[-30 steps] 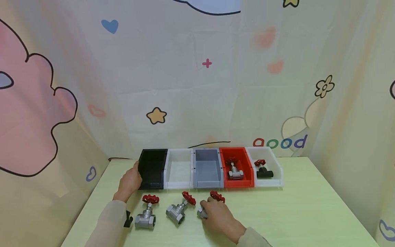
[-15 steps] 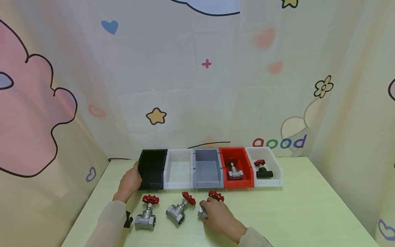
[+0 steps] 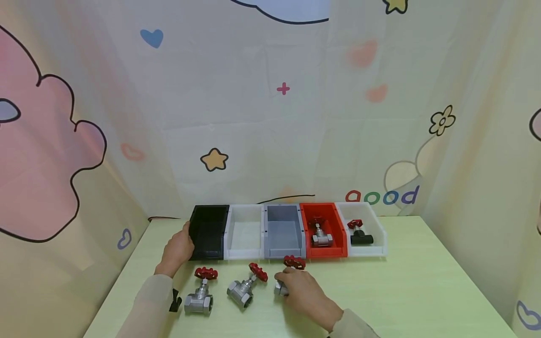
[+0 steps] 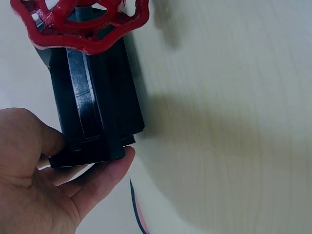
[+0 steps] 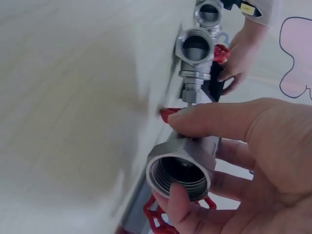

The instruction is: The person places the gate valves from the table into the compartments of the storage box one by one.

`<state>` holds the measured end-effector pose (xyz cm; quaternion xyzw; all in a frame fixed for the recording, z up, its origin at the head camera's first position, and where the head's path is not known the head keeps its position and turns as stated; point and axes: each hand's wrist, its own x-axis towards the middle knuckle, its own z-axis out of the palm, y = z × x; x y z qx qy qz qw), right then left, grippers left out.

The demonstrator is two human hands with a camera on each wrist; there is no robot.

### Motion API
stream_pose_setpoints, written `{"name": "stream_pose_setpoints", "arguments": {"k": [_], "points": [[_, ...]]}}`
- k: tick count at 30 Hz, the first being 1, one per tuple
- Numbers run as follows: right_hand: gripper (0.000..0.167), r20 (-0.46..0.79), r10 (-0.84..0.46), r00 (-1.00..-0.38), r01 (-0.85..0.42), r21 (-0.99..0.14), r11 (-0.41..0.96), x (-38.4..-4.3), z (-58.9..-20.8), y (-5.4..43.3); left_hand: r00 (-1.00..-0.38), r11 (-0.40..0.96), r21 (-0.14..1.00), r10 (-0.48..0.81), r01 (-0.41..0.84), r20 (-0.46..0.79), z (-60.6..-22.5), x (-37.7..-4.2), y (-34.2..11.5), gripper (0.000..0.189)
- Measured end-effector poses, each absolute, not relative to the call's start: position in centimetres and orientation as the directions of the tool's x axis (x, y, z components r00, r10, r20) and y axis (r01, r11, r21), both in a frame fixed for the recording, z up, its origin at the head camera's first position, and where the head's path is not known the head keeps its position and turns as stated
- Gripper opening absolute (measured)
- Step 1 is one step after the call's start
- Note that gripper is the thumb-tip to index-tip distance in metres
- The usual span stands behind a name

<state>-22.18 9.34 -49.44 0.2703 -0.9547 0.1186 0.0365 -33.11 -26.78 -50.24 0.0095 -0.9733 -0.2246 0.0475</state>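
Observation:
My left hand (image 3: 176,249) grips the outer side of the black bin (image 3: 208,230) at the row's left end. In the left wrist view, the thumb and fingers (image 4: 114,168) pinch that bin's edge. With my right hand (image 3: 304,291) I hold a metal gate valve (image 3: 281,288) by its body, its red handwheel (image 3: 294,262) pointing toward the bins. The right wrist view shows the valve's threaded opening (image 5: 178,173) between thumb and fingers. Two similar valves, one upright (image 3: 199,300) and one tilted (image 3: 242,292), lie on the table left of it.
White (image 3: 245,254), grey (image 3: 285,252), red (image 3: 327,252) and another white bin (image 3: 380,249) adjoin the black one. A metal valve (image 3: 322,238) lies in the red bin, a black-bodied valve (image 3: 361,238) in the right white bin. A patterned curtain (image 3: 270,141) hangs behind.
My right hand has shifted the held valve slightly away from me, its handwheel now closer to the bins. The left hand stays on the black bin.

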Motion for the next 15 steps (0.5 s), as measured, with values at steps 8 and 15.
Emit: {"name": "stream_pose_setpoints", "arguments": {"k": [8, 15], "points": [[0.043, 0.168, -0.532, -0.83, -0.556, -0.164, 0.815, -21.8, -48.2, 9.9, -0.996, 0.895, 0.446, -0.038, 0.002, 0.08, -50.4, -33.2, -26.7, 0.06], [0.044, 0.136, -0.543, -0.829, -0.559, -0.165, 0.813, -21.6, -46.8, 10.1, -0.995, 0.896, 0.444, -0.048, -0.006, 0.084, -50.4, -33.3, -26.7, 0.06]]}}
